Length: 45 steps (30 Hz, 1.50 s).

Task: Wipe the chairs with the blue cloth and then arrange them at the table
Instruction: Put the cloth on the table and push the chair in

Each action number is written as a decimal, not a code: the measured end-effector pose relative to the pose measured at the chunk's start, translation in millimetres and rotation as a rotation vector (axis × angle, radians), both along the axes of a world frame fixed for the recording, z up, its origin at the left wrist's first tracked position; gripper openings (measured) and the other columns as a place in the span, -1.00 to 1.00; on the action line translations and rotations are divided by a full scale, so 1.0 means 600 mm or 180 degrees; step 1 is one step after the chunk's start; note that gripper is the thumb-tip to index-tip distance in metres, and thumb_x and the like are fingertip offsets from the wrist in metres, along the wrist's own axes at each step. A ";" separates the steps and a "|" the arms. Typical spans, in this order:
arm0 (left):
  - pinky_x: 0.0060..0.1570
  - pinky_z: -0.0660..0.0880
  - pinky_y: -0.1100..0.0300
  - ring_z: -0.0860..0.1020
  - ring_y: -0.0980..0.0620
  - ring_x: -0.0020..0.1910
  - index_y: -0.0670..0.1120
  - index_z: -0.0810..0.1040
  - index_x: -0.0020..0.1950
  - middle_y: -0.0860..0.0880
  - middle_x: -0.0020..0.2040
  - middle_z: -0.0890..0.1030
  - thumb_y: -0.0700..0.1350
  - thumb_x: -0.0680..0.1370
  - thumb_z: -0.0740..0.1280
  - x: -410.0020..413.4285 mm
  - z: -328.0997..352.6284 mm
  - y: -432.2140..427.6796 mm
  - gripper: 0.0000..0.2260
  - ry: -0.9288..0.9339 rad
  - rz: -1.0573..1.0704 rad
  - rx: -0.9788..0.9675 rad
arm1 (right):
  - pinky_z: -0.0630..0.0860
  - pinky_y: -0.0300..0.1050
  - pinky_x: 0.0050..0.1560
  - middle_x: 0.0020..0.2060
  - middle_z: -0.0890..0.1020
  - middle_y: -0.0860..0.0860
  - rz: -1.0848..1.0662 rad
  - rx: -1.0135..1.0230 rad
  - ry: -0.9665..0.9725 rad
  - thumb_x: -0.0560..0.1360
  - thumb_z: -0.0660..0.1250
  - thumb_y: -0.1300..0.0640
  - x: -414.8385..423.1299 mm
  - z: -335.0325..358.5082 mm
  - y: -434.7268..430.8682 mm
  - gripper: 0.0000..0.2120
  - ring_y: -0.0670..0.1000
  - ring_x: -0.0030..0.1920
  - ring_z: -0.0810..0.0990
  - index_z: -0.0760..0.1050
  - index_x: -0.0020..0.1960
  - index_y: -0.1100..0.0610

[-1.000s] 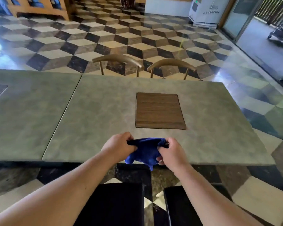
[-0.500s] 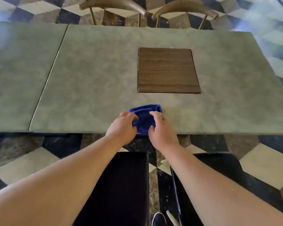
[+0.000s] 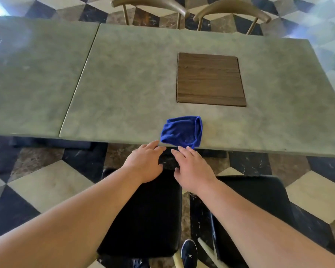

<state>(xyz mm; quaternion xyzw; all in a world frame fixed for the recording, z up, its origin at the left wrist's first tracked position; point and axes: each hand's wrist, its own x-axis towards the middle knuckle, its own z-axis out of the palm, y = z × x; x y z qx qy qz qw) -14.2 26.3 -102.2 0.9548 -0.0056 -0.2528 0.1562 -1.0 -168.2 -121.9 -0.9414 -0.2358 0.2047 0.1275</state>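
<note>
The blue cloth (image 3: 183, 132) lies folded on the grey table (image 3: 135, 89), close to its near edge. My left hand (image 3: 145, 164) and my right hand (image 3: 191, 171) hover just below that edge with fingers spread, holding nothing; their fingertips are near the cloth but apart from it. Two black-seated chairs stand under my arms: one (image 3: 149, 215) in the middle and one (image 3: 259, 206) to the right. Across the table stand two chairs with curved wooden backs, the left one (image 3: 149, 2) and the right one (image 3: 232, 8).
A brown wooden panel (image 3: 210, 80) is set into the tabletop beyond the cloth. A second grey table (image 3: 31, 74) adjoins on the left. The floor (image 3: 46, 182) is patterned in black, brown and cream tiles. A dark shoe (image 3: 189, 254) shows between the near chairs.
Both hands set the blue cloth down on the table and let go of it. They drew back toward me past the table's near edge.
</note>
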 end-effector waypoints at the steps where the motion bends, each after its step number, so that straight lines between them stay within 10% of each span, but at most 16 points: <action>1: 0.53 0.33 -0.11 0.23 -0.12 0.66 0.14 0.24 0.70 0.03 0.75 0.14 0.05 0.61 0.36 -0.031 -0.002 0.009 -0.34 0.0070 -0.0008 0.0021 | 0.15 0.13 0.62 0.63 0.27 0.08 0.0074 0.0015 0.0070 0.62 0.29 0.00 -0.027 0.000 0.001 -0.35 0.16 0.64 0.15 0.18 0.66 0.03; 16: 0.42 0.50 -0.08 0.37 -0.10 0.58 0.16 0.26 0.69 0.04 0.69 0.30 0.17 0.63 0.36 -0.454 -0.102 0.160 -0.35 0.1450 0.0150 0.0515 | 0.25 0.06 0.56 0.60 0.34 -0.03 0.1037 -0.0264 0.1671 0.60 0.24 -0.28 -0.369 -0.066 0.025 -0.32 0.05 0.61 0.22 0.22 0.64 -0.06; 23: 0.37 0.42 -0.03 0.53 -0.09 0.43 0.17 0.28 0.67 0.05 0.46 0.59 0.69 0.32 0.24 -0.541 -0.105 0.162 0.03 0.2865 -0.0186 0.0518 | 0.40 0.12 0.37 0.51 0.45 -0.09 0.1414 -0.1068 0.2496 0.31 0.17 -0.65 -0.453 -0.088 0.023 0.01 0.07 0.49 0.39 0.20 0.63 -0.16; 29: 0.22 0.44 0.01 0.59 -0.08 0.26 0.06 0.36 0.62 0.02 0.36 0.62 0.57 0.44 0.31 -0.549 -0.102 0.147 -0.11 0.2984 -0.0764 0.0644 | 0.52 0.09 0.28 0.36 0.58 -0.09 0.1364 -0.1323 0.2843 0.10 0.25 -0.73 -0.475 -0.102 0.010 0.15 0.08 0.33 0.55 0.31 0.56 -0.16; 38: 0.07 0.59 0.00 0.60 0.01 -0.11 0.08 0.61 0.20 0.05 -0.06 0.65 0.37 0.39 0.36 -0.564 -0.111 0.135 -0.49 0.2763 -0.1523 0.0746 | 0.50 0.01 -0.09 -0.06 0.60 0.00 0.2024 -0.1813 0.2594 0.37 0.38 -0.17 -0.474 -0.088 0.028 -0.64 0.15 -0.06 0.58 0.45 0.05 0.01; 45: 0.02 0.60 -0.01 0.62 -0.02 -0.13 0.10 0.65 0.07 0.06 -0.11 0.65 0.32 0.35 0.27 -0.544 -0.103 0.152 -0.55 0.2403 -0.1649 0.0803 | 0.59 0.10 -0.01 -0.05 0.64 0.02 0.2136 -0.1664 0.2234 0.42 0.32 -0.06 -0.447 -0.067 0.021 -0.71 0.15 -0.04 0.63 0.51 0.09 0.03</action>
